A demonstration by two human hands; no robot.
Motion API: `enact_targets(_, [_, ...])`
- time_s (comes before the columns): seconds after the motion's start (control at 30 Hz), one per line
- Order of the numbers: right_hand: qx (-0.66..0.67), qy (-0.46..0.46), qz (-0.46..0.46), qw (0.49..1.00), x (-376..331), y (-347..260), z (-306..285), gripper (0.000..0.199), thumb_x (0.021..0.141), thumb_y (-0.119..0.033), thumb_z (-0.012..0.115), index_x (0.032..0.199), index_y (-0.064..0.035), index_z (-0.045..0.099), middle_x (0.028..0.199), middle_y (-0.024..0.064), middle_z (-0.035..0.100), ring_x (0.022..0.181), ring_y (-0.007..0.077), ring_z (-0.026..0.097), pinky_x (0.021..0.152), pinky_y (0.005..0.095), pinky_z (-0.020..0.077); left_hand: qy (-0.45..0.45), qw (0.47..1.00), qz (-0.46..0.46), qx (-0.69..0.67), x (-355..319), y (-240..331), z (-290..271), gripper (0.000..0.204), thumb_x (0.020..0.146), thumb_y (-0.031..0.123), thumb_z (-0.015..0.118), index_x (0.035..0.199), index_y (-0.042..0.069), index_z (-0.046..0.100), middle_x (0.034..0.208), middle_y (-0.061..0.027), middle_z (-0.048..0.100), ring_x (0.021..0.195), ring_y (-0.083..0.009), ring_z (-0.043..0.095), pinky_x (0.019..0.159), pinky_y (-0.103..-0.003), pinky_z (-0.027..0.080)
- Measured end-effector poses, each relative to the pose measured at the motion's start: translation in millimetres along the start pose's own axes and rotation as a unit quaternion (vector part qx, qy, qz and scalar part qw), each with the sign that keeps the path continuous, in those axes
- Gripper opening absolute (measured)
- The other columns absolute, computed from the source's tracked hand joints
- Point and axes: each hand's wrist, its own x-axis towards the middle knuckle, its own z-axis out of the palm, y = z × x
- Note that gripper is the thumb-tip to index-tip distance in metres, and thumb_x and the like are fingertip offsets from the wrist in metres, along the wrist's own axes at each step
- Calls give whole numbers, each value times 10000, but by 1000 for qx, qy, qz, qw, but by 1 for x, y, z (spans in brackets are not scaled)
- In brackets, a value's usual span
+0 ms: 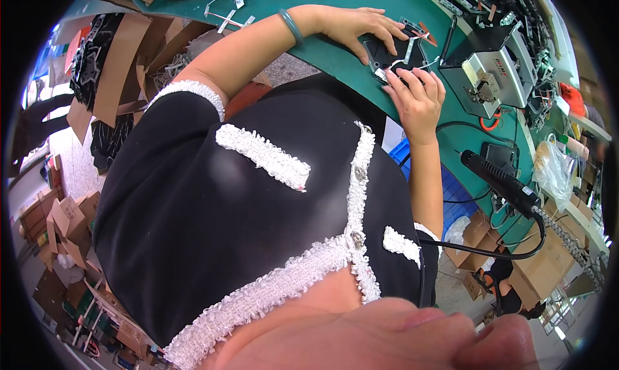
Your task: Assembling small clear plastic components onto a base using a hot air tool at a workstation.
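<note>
A flat black plastic part (pixel 380 51) with a raised rim lies on the green table (pixel 335 57). Across it runs a thin white strip (pixel 408 50) with wire-like ends. My left hand (pixel 358 29), a bangle on its wrist, grips the part's left side, thumb at the near edge and fingers on top. The curled fingers of my right hand (pixel 419 99) press together at the strip's near end, where the fingertips partly hide what they hold. An orange-red piece (pixel 427 35) sits at the part's far right corner.
A grey box-shaped device (pixel 480 80) stands right of the part, near orange-handled pliers (pixel 491 122). A black corded electric screwdriver (pixel 500 176) hangs at the right. White strips (pixel 229 19) lie far left. Black parts pile up along the table's far right; cardboard boxes (pixel 71 218) stand at left.
</note>
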Motion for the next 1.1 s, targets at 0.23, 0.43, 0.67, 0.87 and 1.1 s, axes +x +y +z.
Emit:
enact_targets(0.23, [88,-10,6,996,2,13,-2,229,746,-184,764,975,-171,747,939,-45,674,997,180,576,948,363,402,-6,1000,15,-5,4,-9,5,560,704,197,797,1235,195,622,1499,-78,395,1456,-248,220,1180,-567,76])
enact_targets(0.43, [139,-15,22,990,11,12,-8,152,734,-140,771,883,-143,748,907,-26,677,965,197,591,894,350,416,-1,1000,22,-12,3,-12,7,540,717,178,791,1230,188,624,1488,-93,405,1454,-261,228,1172,-572,75])
enact_targets(0.67, [144,-22,26,989,8,11,-3,143,738,-148,767,880,-149,748,903,-36,679,968,194,588,899,352,413,-6,1000,21,-21,4,-10,5,538,718,176,790,1230,183,623,1488,-91,405,1457,-264,218,1170,-573,65])
enact_targets(0.87, [82,-57,38,994,9,5,-6,124,767,-191,748,891,-187,752,904,-57,680,949,180,585,978,405,392,-1,1000,20,-19,5,-12,8,541,714,175,789,1229,195,625,1491,-79,405,1458,-252,216,1171,-579,59])
enact_targets(1.1, [-2,-28,82,996,-7,-16,3,128,798,-213,732,925,-221,744,958,-60,701,1019,160,595,1065,453,312,9,1000,16,-9,4,-12,10,557,712,189,792,1239,198,614,1484,-76,414,1455,-247,225,1171,-575,67])
